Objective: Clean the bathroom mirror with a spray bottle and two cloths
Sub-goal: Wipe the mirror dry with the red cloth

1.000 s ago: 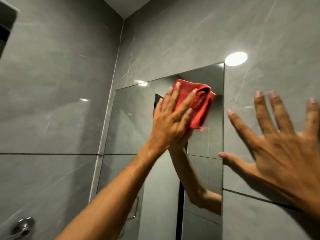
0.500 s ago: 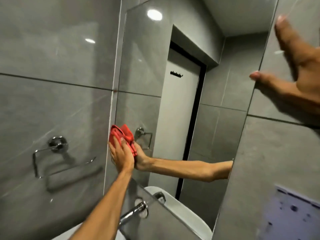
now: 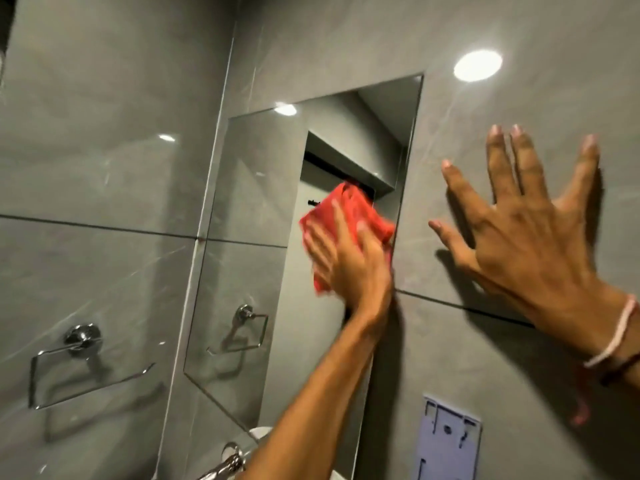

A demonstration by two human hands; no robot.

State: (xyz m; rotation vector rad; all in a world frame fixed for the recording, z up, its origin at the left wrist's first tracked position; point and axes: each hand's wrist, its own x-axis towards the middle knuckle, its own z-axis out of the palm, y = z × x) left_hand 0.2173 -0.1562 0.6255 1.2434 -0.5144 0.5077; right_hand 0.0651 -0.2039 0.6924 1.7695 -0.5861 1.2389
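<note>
A tall frameless mirror [image 3: 249,209] hangs on the grey tiled wall. My left hand [image 3: 349,268] presses a red cloth [image 3: 346,213] flat against the mirror near its right edge, about mid-height, fingers spread over the cloth. My right hand [image 3: 526,230] lies flat on the grey wall to the right of the mirror with its fingers spread and nothing in it. A pale thread band circles the right wrist. No spray bottle or second cloth is in view.
A chrome towel ring [image 3: 81,344] is fixed to the left wall. A chrome tap [image 3: 225,469] and a white basin edge [image 3: 259,433] show at the bottom. A pale lilac wall bracket [image 3: 450,441] sits below my right hand.
My left hand has carried the red cloth from the mirror's lower left edge up to its right edge. The view has tilted back up, and my right hand remains flat on the wall.
</note>
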